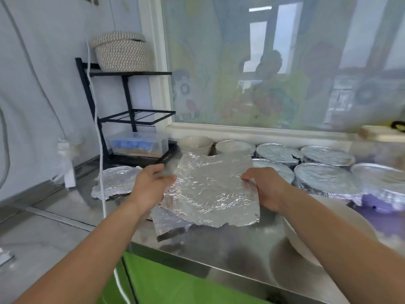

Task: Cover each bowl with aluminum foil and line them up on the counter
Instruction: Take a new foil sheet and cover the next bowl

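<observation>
A crumpled foil sheet is held over the middle of the table. The right grip pinches its right edge with curled fingers. The left grip meets its left edge, too blurred to judge. Foil-covered bowls line the back edge beside one uncovered bowl.

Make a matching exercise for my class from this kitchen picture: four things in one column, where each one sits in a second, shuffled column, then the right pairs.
Things
1. woven basket
2. clear box
3. foil sheet
4. uncovered bowl

Places
A. bottom tier of the black rack
B. top of the black rack
C. at the back, by the window sill
D. pinched at its edge by the right hand

Pairs: 1-B, 2-A, 3-D, 4-C
</observation>
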A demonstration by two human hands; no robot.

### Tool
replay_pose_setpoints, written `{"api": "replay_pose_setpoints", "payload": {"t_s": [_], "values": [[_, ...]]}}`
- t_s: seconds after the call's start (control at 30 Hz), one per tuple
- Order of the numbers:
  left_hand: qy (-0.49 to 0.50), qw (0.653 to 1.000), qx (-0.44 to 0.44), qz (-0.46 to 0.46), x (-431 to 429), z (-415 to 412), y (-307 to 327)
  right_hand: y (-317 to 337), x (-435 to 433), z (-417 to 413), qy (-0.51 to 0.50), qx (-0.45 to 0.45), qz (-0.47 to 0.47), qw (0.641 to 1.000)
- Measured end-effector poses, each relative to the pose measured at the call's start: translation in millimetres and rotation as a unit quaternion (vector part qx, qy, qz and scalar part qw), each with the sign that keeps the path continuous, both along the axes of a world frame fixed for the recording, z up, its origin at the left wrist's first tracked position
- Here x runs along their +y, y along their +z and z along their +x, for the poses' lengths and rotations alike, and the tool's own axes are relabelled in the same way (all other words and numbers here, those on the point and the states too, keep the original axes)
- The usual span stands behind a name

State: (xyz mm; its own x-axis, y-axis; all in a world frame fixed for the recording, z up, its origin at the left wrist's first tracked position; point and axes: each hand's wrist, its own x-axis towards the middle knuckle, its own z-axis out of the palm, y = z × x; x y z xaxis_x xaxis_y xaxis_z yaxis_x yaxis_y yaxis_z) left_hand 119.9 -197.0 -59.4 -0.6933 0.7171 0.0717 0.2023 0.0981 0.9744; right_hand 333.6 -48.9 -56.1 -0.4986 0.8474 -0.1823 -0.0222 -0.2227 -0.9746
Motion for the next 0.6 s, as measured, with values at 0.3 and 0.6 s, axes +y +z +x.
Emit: {"api": "replay_pose_setpoints", "payload": {"t_s": [0.3,0.6], "values": [[-0.05,0.998,-0.026,0.041,9,89,20,13,2,96,-0.103,-0.114,0.145,0.977],[-0.193,0.979,0.064,-0.024,46,196,-21,-19,-1,229,-0.189,-0.356,0.339,0.85]]}}
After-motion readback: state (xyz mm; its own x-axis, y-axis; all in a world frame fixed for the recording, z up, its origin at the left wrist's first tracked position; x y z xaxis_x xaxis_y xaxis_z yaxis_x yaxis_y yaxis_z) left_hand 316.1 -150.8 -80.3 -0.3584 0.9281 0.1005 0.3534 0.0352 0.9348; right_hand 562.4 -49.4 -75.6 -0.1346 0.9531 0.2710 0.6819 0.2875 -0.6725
